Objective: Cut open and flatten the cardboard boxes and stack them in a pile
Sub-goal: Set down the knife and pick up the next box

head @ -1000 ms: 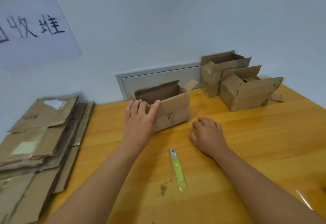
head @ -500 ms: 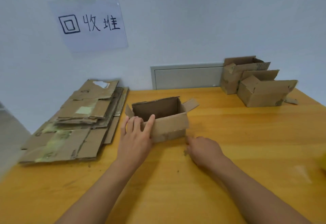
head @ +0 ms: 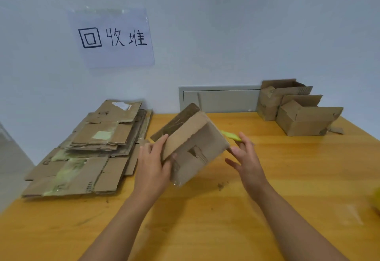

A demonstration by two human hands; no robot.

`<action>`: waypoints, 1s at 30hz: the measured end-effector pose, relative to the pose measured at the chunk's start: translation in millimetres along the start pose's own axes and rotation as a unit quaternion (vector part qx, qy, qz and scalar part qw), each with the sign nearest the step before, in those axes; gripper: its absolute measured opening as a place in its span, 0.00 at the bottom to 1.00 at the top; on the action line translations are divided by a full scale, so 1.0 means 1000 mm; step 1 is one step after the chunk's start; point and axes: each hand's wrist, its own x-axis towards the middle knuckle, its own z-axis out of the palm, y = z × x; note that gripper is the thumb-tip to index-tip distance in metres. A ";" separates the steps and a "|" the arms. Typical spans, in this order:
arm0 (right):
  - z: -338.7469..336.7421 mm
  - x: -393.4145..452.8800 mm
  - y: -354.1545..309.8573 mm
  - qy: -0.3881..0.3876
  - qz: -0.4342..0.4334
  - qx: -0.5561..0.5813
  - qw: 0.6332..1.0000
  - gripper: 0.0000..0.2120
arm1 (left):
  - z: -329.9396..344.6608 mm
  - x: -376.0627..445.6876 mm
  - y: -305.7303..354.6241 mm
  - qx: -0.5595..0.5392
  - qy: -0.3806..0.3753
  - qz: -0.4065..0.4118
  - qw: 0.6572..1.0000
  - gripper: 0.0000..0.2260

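Tilting steeply above the wooden table (head: 287, 178), a small cardboard box (head: 197, 147) was held up between the person's two hands, its underside turned toward the camera and its open mouth facing away toward the wall. The left hand (head: 153, 168) gripped the box's left end, thumb on the near face and fingers wrapped round the edge. The right hand (head: 245, 158) stood just beside the box's lower right corner with its fingers spread and nearly straight; whether the fingertips actually touched the cardboard could not be told. A yellow-green utility knife (head: 231, 135) showed only in part behind the box, between it and the right hand's fingers, and whether it lay on the table could not be told.

To the left, a pile of flattened cardboard (head: 92, 149) lay on the table against the wall, under a paper sign (head: 113, 37) with handwritten characters. At the far right corner, two more unflattened boxes (head: 298, 114) sat touching each other, flaps open, next to a grey wall panel (head: 222, 99).
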 end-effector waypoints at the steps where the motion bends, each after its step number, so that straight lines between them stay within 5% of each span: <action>1: 0.000 0.000 0.001 -0.019 0.001 0.000 1.000 0.40 | 0.000 -0.004 0.000 0.012 0.010 0.026 1.000 0.24; 7: -0.005 0.001 0.024 -0.004 0.014 -0.052 0.999 0.51 | 0.008 -0.015 -0.015 0.088 0.043 0.155 0.983 0.23; 10: -0.007 -0.002 0.030 0.008 0.019 -0.053 0.998 0.52 | 0.009 -0.014 -0.014 0.031 0.043 0.111 0.992 0.20; 15: -0.009 0.000 0.030 0.009 0.015 -0.068 0.998 0.48 | 0.002 0.002 -0.013 -0.072 0.056 0.038 0.995 0.31; 20: -0.012 0.002 0.031 -0.014 0.013 -0.130 0.991 0.60 | -0.006 0.012 -0.009 -0.087 -0.002 0.011 0.996 0.30; 30: -0.008 0.005 -0.008 -0.002 -0.049 -0.083 0.995 0.52 | -0.007 0.023 -0.004 -0.138 -0.004 -0.061 0.989 0.25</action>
